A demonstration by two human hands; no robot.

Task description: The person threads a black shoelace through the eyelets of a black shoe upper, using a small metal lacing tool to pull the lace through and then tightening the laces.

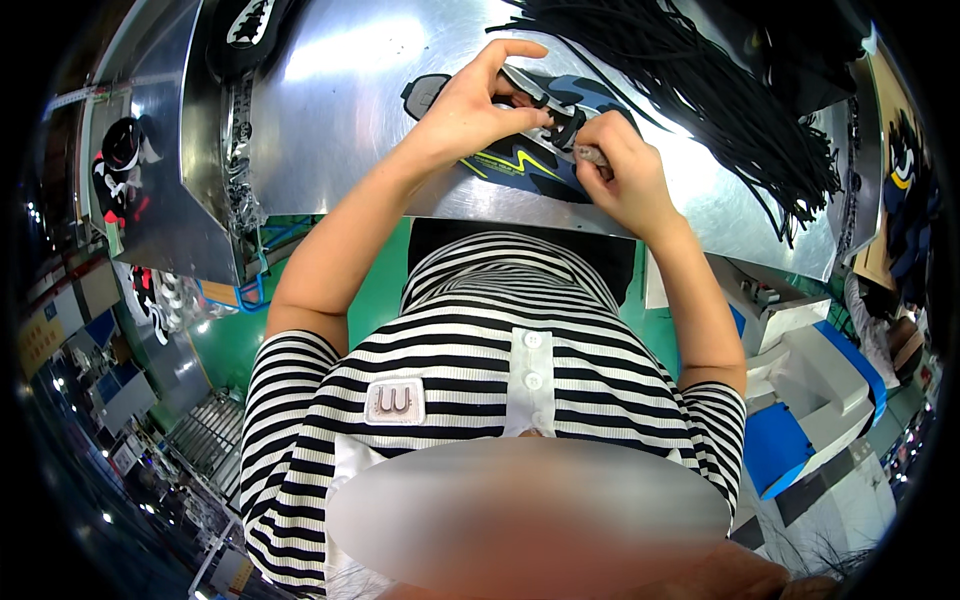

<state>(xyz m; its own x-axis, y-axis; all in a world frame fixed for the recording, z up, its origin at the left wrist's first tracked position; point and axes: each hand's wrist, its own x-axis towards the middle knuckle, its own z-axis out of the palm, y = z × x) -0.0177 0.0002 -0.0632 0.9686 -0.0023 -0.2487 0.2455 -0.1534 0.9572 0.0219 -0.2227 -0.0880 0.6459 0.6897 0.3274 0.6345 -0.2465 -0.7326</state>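
A dark blue and grey shoe upper (515, 172) with yellow-green lines lies on the metal table in front of me. My left hand (475, 115) grips it at the lacing opening, thumb on top and some fingers tucked inside, with the index finger stretched out above. Black lacing (566, 130) shows across the opening between both hands. At the toe side my right hand (625, 175) is closed in a pinch against the upper. A greyish wrap covers one of its fingertips; what the pinch holds is hidden.
A thick bundle of black shoelaces (700, 85) spreads over the right of the metal table (330, 140). Another black shoe piece (245, 35) sits at the far left. Beyond the table's right end are more dark uppers (905, 200), and a blue and white bin (800, 410) stands below.
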